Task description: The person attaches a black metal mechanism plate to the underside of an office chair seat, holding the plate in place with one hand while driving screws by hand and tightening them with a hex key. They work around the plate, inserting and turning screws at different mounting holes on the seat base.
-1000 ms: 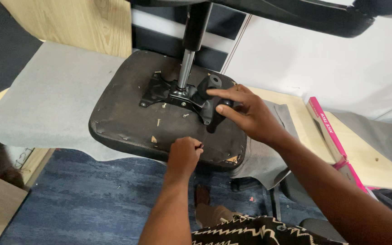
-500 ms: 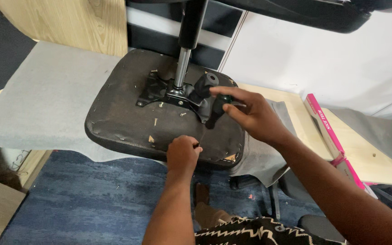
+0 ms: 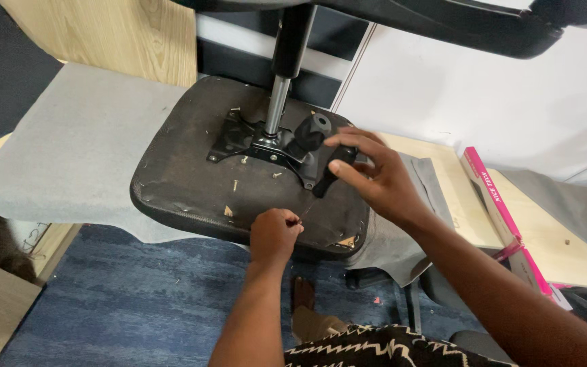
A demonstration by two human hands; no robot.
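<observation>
Upturned chair seat [image 3: 191, 183], worn black underside.

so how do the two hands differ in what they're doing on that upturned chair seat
The left hand is curled into a fist at the near edge of the seat underside, pinching something small; the right hand is spread wider, fingers wrapped on the black lever handle beside the metal mechanism. Both touch the same seat.

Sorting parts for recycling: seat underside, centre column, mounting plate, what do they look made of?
Seat underside: thin black fabric or fibre lining, matte, torn at the edges and fastened with small staples.
Centre column: polished metal, likely chromed steel, given the bright reflection.
Mounting plate: black-coated metal by its look; the right hand grips a lever that looks like black plastic.
</observation>
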